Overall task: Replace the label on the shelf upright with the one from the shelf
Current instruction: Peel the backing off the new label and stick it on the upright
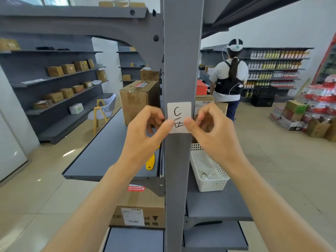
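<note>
A white label (pixel 179 110) with black handwriting lies flat on the front of the grey shelf upright (pixel 181 60), at chest height. My left hand (pixel 145 131) presses its thumb on the label's lower left edge. My right hand (pixel 209 128) presses its thumb on the lower right edge. The other fingers of both hands are curled beside the upright. The bottom part of the writing is hidden by the thumbs.
A yellow scraper (pixel 151 161) lies on the grey shelf (pixel 101 157) left of the upright, behind my left hand. A white plastic basket (pixel 209 171) sits on the shelf at right. Cardboard boxes (pixel 138 99) stand behind. A person (pixel 229 79) stands in the aisle at right.
</note>
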`<move>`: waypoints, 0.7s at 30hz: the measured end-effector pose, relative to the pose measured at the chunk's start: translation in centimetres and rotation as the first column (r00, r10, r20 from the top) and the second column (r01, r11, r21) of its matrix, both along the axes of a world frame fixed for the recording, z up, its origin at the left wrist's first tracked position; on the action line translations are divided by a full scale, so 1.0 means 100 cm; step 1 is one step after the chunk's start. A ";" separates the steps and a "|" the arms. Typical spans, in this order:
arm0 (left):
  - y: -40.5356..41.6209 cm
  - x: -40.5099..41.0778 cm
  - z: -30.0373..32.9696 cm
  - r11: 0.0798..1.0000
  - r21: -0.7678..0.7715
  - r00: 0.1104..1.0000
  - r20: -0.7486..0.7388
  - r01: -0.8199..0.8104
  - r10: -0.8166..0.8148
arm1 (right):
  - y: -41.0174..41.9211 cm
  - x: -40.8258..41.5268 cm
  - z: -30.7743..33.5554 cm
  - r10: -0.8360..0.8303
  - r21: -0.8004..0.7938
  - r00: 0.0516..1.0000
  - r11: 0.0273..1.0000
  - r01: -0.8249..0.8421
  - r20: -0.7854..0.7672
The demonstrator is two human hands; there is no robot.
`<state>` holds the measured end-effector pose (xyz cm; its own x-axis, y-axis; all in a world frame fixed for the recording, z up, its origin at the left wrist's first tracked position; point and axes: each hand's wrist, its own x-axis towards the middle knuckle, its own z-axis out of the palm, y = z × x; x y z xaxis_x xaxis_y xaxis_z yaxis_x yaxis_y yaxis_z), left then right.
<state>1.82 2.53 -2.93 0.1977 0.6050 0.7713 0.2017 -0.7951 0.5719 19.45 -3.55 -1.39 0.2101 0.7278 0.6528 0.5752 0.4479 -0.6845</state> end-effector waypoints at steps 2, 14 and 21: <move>-0.003 0.004 0.023 1.000 0.002 0.999 0.053 0.009 -0.009 | 0.001 -0.003 0.021 -0.003 0.044 1.000 0.999 0.003 0.001; 0.010 0.006 0.009 0.990 0.109 0.995 -0.035 -0.089 0.094 | 0.008 0.010 0.020 -0.018 -0.004 0.997 1.000 0.018 0.076; 0.010 0.000 -0.028 0.981 0.152 0.980 -0.140 -0.122 0.144 | 0.002 0.018 -0.021 -0.053 -0.100 0.989 0.993 0.067 0.137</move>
<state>1.79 3.50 -5.71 0.2422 0.5201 0.8191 0.3859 -0.8262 0.4104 21.28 -3.35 -3.54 0.1712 0.7820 0.5993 0.6888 0.3399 -0.6403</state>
